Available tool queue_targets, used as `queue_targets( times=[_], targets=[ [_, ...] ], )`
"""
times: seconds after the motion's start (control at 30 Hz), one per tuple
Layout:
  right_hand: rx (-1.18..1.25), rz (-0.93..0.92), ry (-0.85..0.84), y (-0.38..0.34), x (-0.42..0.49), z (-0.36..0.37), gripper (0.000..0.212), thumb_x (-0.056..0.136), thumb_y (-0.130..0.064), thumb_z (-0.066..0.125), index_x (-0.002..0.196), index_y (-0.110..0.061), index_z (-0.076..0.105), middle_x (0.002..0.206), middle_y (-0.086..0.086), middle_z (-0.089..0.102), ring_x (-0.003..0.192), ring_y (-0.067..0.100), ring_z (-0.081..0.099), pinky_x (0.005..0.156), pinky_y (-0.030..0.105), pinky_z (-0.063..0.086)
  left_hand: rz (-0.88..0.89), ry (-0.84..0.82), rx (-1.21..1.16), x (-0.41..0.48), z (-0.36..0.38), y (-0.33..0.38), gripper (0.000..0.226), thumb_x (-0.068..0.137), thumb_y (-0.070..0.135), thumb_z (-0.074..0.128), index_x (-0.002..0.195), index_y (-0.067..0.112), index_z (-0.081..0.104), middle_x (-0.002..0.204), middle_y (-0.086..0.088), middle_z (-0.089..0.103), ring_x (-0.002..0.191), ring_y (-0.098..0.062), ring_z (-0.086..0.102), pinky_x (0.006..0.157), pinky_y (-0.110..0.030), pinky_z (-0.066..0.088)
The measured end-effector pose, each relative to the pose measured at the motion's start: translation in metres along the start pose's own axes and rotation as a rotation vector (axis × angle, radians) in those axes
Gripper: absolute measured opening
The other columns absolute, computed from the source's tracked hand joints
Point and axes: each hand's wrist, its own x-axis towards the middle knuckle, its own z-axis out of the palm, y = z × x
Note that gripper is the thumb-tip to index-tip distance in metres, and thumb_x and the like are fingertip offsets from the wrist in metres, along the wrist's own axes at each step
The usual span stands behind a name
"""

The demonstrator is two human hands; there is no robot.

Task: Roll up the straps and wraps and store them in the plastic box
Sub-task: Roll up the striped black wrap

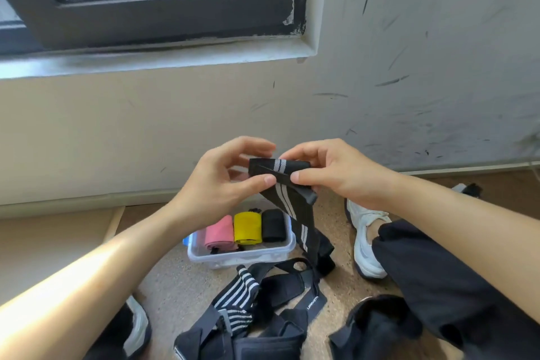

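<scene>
1. Step in hand, as judged: the start of rolling one black striped wrap (pixel 287 199). Only a short folded end is formed.
2. Grip: left hand (pixel 225 181) and right hand (pixel 330 172) both pinch that folded end, thumbs in front, fingers behind.
3. The wrap is held in the air above the plastic box (pixel 242 256). Its tail hangs past the box's right edge to the floor (pixel 336 301).
4. The box, on the floor, holds a pink roll (pixel 219 232), a yellow roll (pixel 247 228) and a black roll (pixel 273 225) side by side.
5. A pile of loose straps (pixel 263 301) lies nearer the person, not yet rolled.
6. The next move likely calls for turning the end over itself while keeping the tail taut and the edges aligned.
</scene>
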Motion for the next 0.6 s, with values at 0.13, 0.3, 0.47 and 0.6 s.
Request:
queue_targets(
  times=[0.13, 0.3, 0.47, 0.6],
  targets=[
    [0.114, 0.044, -0.084, -0.001, 0.002, -0.004, 0.025, 0.097, -0.007, 0.063, 0.121, -0.011, 0.069, 0.104, 0.018, 0.074, 0.08, 0.034, 0.07, 0.071, 0.044, 0.051, 0.037, 0.046, -0.058, 0.001, 0.007, 0.001, 0.025, 0.087, 0.005, 0.079, 0.108, 0.017, 0.075, 0.097, -0.008, 0.077, 0.086, -0.038, 0.073, 0.079, -0.038, 0.064],
    [0.11, 0.026, -0.041, -0.004, 0.001, -0.005, 0.021, 0.096, -0.015, 0.068, 0.116, -0.009, 0.069, 0.111, 0.031, 0.064, 0.086, 0.032, 0.066, 0.055, 0.029, 0.055, -0.072, 0.173, -0.12, -0.001, 0.012, 0.001, 0.011, 0.086, 0.013, 0.081, 0.094, 0.02, 0.077, 0.086, -0.006, 0.078, 0.079, -0.029, 0.076, 0.068, -0.038, 0.064],
    [0.104, -0.016, 0.022, -0.004, -0.001, -0.001, 0.017, 0.099, -0.01, 0.062, 0.114, -0.006, 0.071, 0.091, 0.018, 0.073, 0.06, 0.013, 0.068, 0.046, 0.025, 0.053, -0.172, 0.211, -0.131, -0.002, 0.022, 0.008, 0.005, 0.088, 0.016, 0.08, 0.09, 0.018, 0.076, 0.077, -0.008, 0.075, 0.069, -0.03, 0.073, 0.059, -0.048, 0.062],
    [0.172, -0.019, 0.069, -0.003, -0.001, 0.001, 0.016, 0.098, -0.006, 0.063, 0.11, -0.003, 0.073, 0.082, 0.014, 0.073, 0.047, 0.012, 0.061, 0.044, 0.02, 0.049, -0.2, 0.162, -0.138, -0.001, 0.021, 0.009, 0.003, 0.09, 0.017, 0.078, 0.092, 0.018, 0.075, 0.08, -0.009, 0.075, 0.068, -0.02, 0.07, 0.062, -0.042, 0.06]
  ],
)
